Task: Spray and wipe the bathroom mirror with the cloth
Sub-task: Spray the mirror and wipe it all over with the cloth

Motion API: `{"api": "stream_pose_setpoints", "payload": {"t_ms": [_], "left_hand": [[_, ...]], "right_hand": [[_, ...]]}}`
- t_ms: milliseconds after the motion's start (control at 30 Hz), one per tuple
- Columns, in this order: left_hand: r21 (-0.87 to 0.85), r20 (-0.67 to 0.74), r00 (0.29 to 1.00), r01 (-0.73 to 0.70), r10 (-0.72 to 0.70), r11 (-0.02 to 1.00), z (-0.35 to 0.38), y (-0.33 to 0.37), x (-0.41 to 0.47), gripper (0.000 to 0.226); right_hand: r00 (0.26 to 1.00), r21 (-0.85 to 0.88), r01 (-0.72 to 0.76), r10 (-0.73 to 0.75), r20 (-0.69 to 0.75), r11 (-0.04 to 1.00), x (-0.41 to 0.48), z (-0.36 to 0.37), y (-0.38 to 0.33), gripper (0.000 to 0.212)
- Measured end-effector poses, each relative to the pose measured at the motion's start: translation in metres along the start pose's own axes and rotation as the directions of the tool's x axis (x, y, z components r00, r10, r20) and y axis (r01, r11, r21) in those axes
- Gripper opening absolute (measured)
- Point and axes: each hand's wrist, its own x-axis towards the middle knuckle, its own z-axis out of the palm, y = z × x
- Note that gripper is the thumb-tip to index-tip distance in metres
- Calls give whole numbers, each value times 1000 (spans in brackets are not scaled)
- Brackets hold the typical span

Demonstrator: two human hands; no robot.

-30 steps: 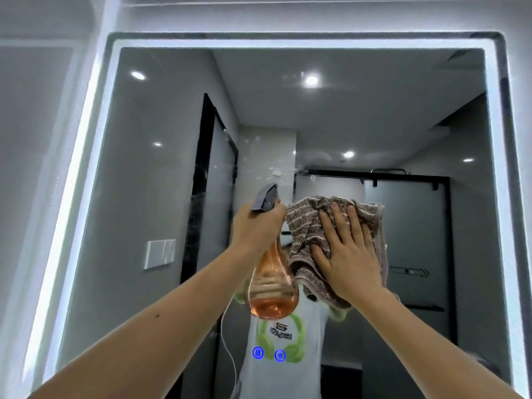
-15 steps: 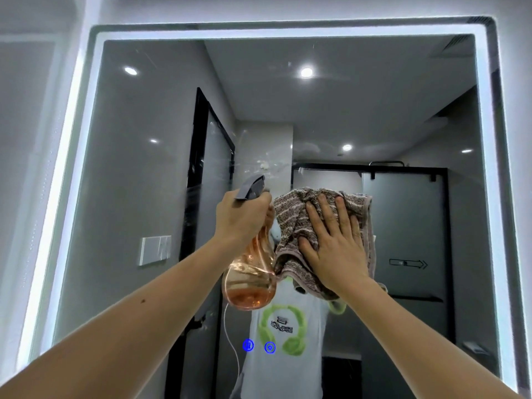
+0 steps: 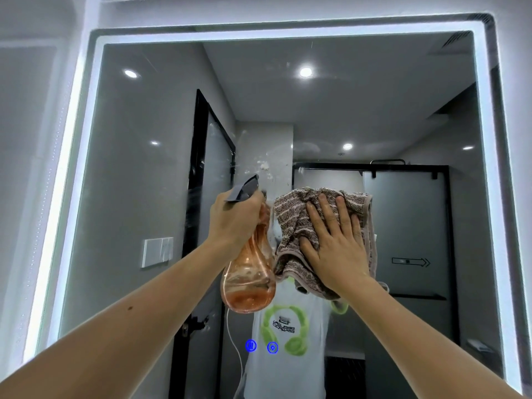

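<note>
Two hands, frame centre: left hand (image 3: 236, 223) clamped round spray bottle (image 3: 248, 275), right hand (image 3: 336, 246) flat, pressing cloth (image 3: 290, 223) to mirror (image 3: 144, 168); firm overlapping passes advised.

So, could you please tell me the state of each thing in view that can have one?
left hand: grips the spray bottle, raised toward the glass.
right hand: flat, fingers straight, pressing the cloth.
spray bottle: held up, nozzle toward the mirror.
cloth: bunched, pressed against the mirror.
mirror: white spatter above the bottle.
edge light: on.
touch icons: lit blue.
</note>
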Motion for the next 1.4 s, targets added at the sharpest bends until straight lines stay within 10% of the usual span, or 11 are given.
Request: {"api": "stream_pose_setpoints", "payload": {"t_ms": [1400], "left_hand": [[-112,34,973,232,-229,966,-16,0,18,28]], "right_hand": [[986,41,8,-1,-164,999,20,6,-7,76]]}}
